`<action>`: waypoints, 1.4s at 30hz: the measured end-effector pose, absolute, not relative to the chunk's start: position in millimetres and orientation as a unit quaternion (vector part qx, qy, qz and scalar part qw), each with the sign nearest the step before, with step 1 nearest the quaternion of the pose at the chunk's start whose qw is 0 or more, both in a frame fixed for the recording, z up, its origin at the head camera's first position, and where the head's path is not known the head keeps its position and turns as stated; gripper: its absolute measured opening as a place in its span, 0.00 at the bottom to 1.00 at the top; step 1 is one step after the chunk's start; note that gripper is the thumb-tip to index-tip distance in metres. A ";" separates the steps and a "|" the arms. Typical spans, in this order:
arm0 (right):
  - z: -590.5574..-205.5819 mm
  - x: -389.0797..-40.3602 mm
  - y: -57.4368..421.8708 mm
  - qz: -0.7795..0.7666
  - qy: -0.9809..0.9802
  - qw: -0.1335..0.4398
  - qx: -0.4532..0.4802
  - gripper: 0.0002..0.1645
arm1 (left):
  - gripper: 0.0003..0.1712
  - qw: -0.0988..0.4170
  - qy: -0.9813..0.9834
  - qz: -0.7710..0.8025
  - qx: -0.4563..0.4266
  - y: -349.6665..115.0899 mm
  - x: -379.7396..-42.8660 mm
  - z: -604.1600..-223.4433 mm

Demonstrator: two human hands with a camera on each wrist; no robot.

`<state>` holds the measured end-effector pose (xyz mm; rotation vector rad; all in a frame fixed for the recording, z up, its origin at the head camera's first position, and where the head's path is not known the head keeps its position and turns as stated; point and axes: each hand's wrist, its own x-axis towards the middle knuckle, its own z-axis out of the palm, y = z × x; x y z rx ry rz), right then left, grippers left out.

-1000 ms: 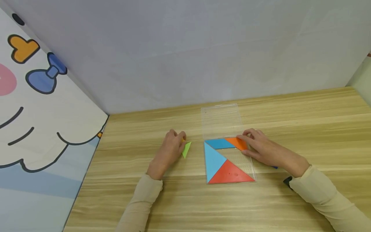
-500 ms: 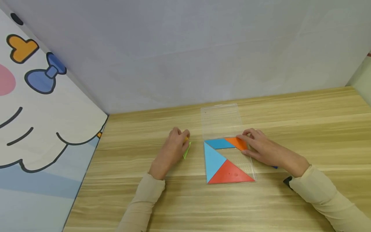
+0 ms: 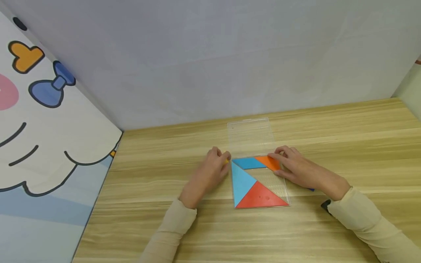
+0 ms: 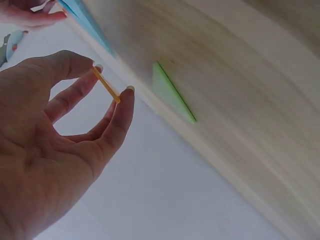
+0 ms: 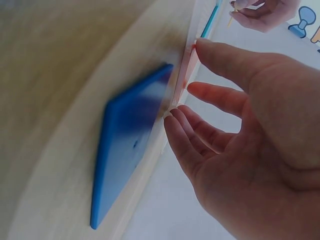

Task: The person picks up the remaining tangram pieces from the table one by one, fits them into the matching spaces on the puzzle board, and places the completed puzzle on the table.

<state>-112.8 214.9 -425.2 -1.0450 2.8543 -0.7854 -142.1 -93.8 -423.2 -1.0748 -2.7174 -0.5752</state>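
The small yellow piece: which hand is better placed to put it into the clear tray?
Likely the left hand: it pinches the yellow piece beside the clear tray, whereas the right hand is at its opposite edge.

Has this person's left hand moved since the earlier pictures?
Yes. In the head view, the left hand, pinching a yellow piece, has moved right, closer to the left edge of the clear tray.

Left hand (image 3: 210, 171) with a yellow piece (image 3: 227, 161), right hand (image 3: 297, 170) at the orange piece (image 3: 270, 162) in a clear tray (image 3: 275, 183)
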 end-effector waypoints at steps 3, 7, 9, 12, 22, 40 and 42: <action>-425.1 -112.7 214.9 -0.250 0.909 -0.002 -0.335 0.30 | 0.07 0.092 -0.898 -0.205 -0.377 -87.0 -140.4 -425.0; -424.8 -112.5 215.0 -0.249 0.908 -0.005 -0.337 0.30 | 0.08 0.103 -0.886 -0.213 -0.399 -79.2 -138.6 -426.0; -424.7 -112.4 215.1 -0.250 0.908 -0.004 -0.335 0.30 | 0.08 0.104 -0.882 -0.214 -0.406 -76.0 -137.4 -426.1; -424.6 -112.3 215.3 -0.251 0.909 -0.002 -0.333 0.30 | 0.08 0.099 -0.881 -0.211 -0.413 -72.2 -135.3 -426.5; -424.9 -112.7 215.3 -0.255 0.908 -0.003 -0.332 0.30 | 0.08 0.091 -0.892 -0.174 -0.408 -57.9 -129.8 -426.8; -426.0 -113.2 215.2 -0.256 0.907 -0.010 -0.335 0.29 | 0.06 0.094 -0.869 -0.141 -0.464 -40.0 -126.0 -430.5; -426.2 -113.1 215.4 -0.257 0.906 -0.011 -0.336 0.29 | 0.06 0.091 -0.872 -0.125 -0.465 -38.5 -125.5 -430.0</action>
